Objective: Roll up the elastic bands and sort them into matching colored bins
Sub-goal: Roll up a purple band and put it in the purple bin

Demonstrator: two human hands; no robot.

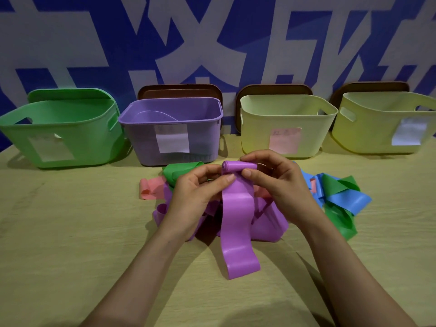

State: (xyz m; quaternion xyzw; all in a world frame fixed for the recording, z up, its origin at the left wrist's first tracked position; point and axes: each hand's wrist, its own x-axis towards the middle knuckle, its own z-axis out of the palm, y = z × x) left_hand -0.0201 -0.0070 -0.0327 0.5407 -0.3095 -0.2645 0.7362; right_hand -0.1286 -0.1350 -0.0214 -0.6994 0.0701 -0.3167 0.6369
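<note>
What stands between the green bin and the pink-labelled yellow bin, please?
The purple bin stands there, shown in the head view, between the green bin and that yellow bin. The left hand and right hand pinch the purple band in front of it.

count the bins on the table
4, in a row: green bin far left, purple bin next, pink-labelled yellow bin, then white-labelled yellow bin far right, partly cropped.

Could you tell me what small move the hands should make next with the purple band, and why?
Probably another turn of the roll. Both the left hand and the right hand pinch the small purple roll, yet most of the purple band hangs unrolled down to the table. It seems too early to carry it to the purple bin.
</note>
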